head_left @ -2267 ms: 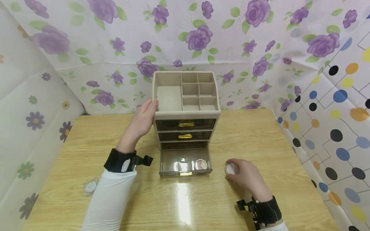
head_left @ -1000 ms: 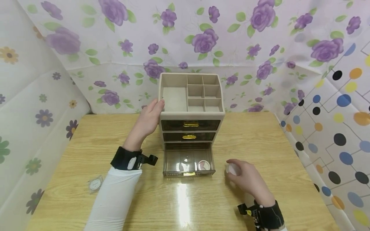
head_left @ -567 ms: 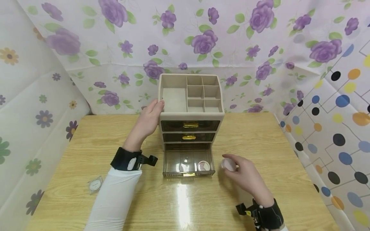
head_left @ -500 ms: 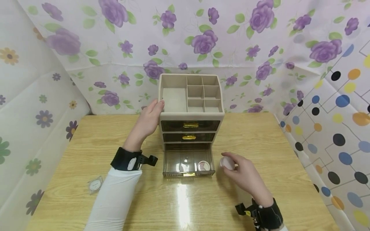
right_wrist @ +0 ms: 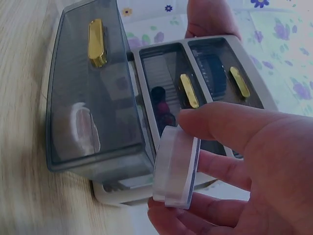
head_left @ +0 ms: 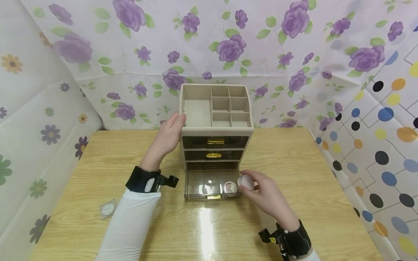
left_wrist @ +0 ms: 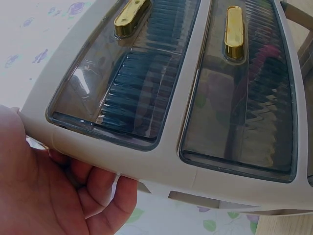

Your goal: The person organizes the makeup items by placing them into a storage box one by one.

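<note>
A beige cosmetic organizer [head_left: 217, 129] stands on the table, its bottom smoky drawer [head_left: 197, 175] pulled out. My left hand [head_left: 167, 136] grips the organizer's upper left side; in the left wrist view the thumb lies by the front edge and the fingers curl along the side wall. Between thumb and fingers my right hand [head_left: 269, 194] pinches a round, clear-and-white cosmetic compact [right_wrist: 175, 166], tilted on edge. This compact overlaps the drawer's right wall in the head view. Inside the drawer, at its front right, lies a round pinkish sectioned palette [head_left: 230, 187].
Two upper drawers with gold handles [head_left: 213, 155] are closed. The organizer's top has several open compartments [head_left: 197, 112]. A small clear packet with a round white item [head_left: 107, 209] lies at the table's left. Flowered cloth [head_left: 137, 65] hangs behind.
My right hand has carried the compact leftward from the tabletop to the drawer's right side. The left hand keeps its hold on the organizer.
</note>
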### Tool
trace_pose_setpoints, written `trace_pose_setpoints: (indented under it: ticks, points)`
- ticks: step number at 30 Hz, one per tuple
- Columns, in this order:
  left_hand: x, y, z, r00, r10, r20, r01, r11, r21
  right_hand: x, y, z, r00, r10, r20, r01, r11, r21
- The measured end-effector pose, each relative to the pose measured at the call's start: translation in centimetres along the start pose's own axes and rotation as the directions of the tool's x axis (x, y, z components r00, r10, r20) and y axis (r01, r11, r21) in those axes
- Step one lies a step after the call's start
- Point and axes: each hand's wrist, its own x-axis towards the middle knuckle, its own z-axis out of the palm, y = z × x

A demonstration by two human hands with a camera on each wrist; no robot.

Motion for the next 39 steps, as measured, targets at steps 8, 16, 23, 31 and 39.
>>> trace_pose_setpoints:
  ticks: [8, 16, 23, 31, 39]
  points:
    - [0.0, 0.1, -0.1, 1.000, -0.013, -0.003, 0.013, 1.000, 0.013, 1.0, -1.3, 0.4, 0.998, -0.054, 0.040, 0.055, 0.998, -0.006]
    - [0.2, 0.1, 0.0, 1.000, -0.011, -0.003, 0.011, 1.000, 0.001, 2.6, -2.3, 1.4, 0.987, -0.108, 0.115, 0.101, 0.993, 0.062]
    - [0.0, 0.1, 0.0, 1.000, -0.023, 0.004, 0.023, 1.000, 0.000, 4.0, -2.6, 2.3, 0.980, -0.141, 0.143, 0.139, 0.990, 0.023]
    - [-0.1, 0.1, -0.1, 1.000, -0.022, 0.009, 0.022, 1.000, -0.009, 6.1, -2.8, 3.1, 0.925, -0.228, 0.303, 0.257, 0.965, -0.058]
    - [-0.1, 0.2, -0.2, 1.000, -0.022, 0.009, 0.023, 1.000, -0.013, 8.2, -2.7, 4.0, 0.824, -0.266, 0.500, 0.361, 0.927, -0.102]
